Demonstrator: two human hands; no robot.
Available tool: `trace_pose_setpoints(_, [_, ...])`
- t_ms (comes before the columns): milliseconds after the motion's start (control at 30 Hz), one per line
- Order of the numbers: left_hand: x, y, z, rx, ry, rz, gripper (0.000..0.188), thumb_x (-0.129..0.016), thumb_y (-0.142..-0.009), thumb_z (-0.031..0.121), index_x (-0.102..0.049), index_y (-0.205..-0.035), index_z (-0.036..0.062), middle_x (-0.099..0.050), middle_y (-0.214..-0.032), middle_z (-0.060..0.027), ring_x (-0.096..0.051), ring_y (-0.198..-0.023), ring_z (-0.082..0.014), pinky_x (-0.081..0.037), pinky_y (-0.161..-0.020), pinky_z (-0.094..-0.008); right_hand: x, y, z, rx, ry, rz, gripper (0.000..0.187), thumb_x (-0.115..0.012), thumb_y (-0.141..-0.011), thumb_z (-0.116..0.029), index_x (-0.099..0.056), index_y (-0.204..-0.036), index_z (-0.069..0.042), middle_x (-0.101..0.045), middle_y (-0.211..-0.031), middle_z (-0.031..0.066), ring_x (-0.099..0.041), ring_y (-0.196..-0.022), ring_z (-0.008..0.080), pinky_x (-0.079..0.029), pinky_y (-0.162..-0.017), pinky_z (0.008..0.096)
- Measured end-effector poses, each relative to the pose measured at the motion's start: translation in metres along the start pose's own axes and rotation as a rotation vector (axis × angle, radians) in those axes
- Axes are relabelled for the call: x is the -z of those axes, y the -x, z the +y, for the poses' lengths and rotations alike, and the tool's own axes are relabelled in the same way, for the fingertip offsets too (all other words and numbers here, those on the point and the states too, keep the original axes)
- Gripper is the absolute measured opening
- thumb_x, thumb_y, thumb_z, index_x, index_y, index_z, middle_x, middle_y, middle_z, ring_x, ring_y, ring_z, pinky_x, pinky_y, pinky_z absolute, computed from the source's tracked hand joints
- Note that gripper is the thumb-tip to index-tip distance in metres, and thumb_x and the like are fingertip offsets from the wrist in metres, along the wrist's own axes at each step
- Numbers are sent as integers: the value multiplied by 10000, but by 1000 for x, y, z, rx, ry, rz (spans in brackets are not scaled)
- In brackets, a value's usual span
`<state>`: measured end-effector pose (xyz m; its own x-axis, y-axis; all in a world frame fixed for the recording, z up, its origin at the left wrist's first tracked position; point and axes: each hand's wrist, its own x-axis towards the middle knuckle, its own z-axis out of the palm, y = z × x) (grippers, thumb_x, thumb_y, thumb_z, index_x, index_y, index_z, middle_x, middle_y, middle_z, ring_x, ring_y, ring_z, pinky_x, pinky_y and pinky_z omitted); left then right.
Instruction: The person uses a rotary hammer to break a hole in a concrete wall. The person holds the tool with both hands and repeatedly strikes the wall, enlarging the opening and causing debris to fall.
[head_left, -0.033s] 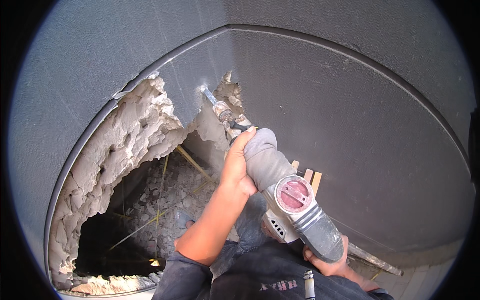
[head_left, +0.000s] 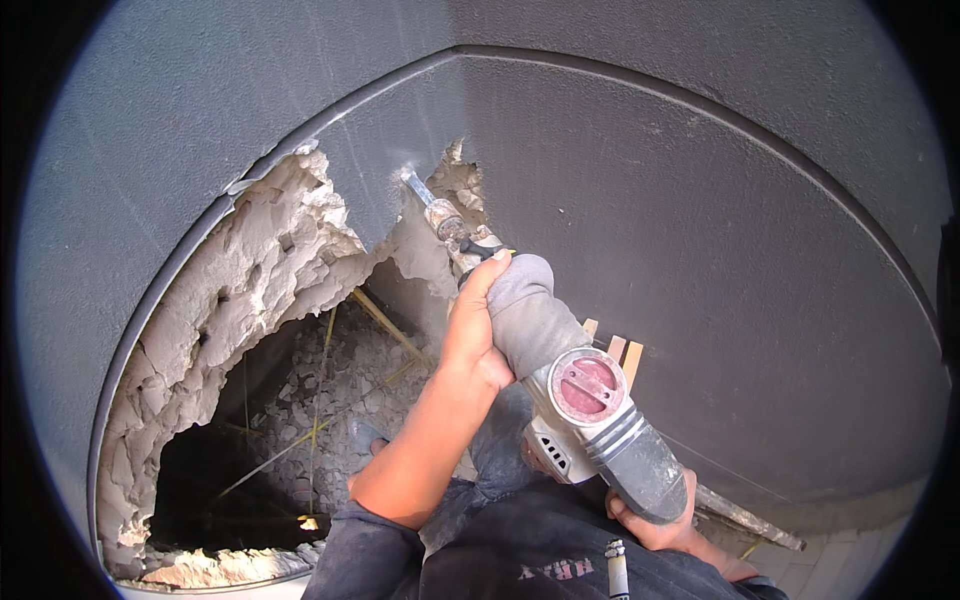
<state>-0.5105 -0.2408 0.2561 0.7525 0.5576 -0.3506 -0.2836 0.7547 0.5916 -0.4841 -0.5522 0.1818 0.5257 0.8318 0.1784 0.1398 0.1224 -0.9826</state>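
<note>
Barely anything has moved since the earlier frame, only a tiny shift of view; power hammer [head_left: 525, 320] sits mid-scene, running from near right to far left, chisel bit [head_left: 420, 192] against the grey wall [head_left: 680, 260] just left of the corner; left hand [head_left: 475, 335] wrapped round the front of the body, thumb on top, far fingers hidden; right hand [head_left: 665, 515] closed on the rear handle, trigger not visible; wide-apart grip probably lets the front hand steer, rear hand push.

Ragged broken edge [head_left: 260, 250] on the left, rubble [head_left: 335, 430] and yellowish strips [head_left: 380, 318] beyond it; dark ridge [head_left: 700, 105] curves across the wall above; wood pieces [head_left: 632, 362] and a pole [head_left: 750, 520] lie right of the tool.
</note>
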Motion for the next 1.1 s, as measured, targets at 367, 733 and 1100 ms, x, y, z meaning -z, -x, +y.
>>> trace_pose_setpoints(367, [1,-9,33,55,-27,-32,420,-817,-843,427,-687,-1104,124,-720,-1005,-73,-706,-921,-258,-590,-851,-502,-24,-23,-33,-59,-56,71,127,-726,-772,-26,-721,-893,11,-732,-782,52,-681,-705,138,-549,-711,292])
trace_pose_setpoints(733, [-25,2,43,-2,-45,23,415,-771,-884,422,-678,-1095,78,-709,-981,-109,-700,-873,-291,-594,-839,-500,-18,-36,-54,-104,-122,104,106,-699,-787,-26,-703,-880,23,-712,-744,56,-676,-668,143,-542,-658,293])
trace_pose_setpoints(1100, [-22,-89,14,-53,18,40,411,-802,-869,383,-663,-1132,99,-706,-1040,-92,-707,-905,-258,-598,-827,-475,45,-104,32,-5,-214,50,221,-726,-797,-62,-679,-967,70,-699,-795,96,-651,-679,172,-545,-644,328])
